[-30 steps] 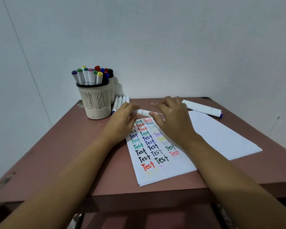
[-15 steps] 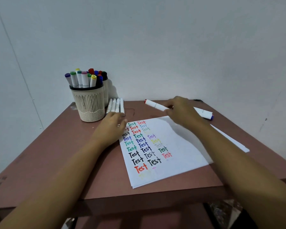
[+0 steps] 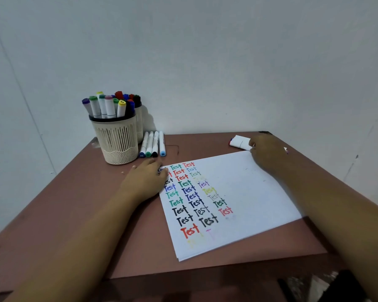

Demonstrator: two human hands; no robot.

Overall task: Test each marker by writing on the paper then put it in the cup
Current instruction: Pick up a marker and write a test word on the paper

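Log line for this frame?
left hand: on paper corner | right hand: at far-right markers, grip unclear | cup: upright, back left

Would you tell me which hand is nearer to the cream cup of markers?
Left. The left hand rests just in front of the cream cup, touching the paper; the right hand is across the table by white markers.

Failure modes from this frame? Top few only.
1. The cup is already packed with markers. Another may not seat, or may tip it.
2. The right hand is at the loose markers near the far right corner of the table. One could roll off.
3. The left hand rests on the written corner of the paper. Fresh ink might smear.
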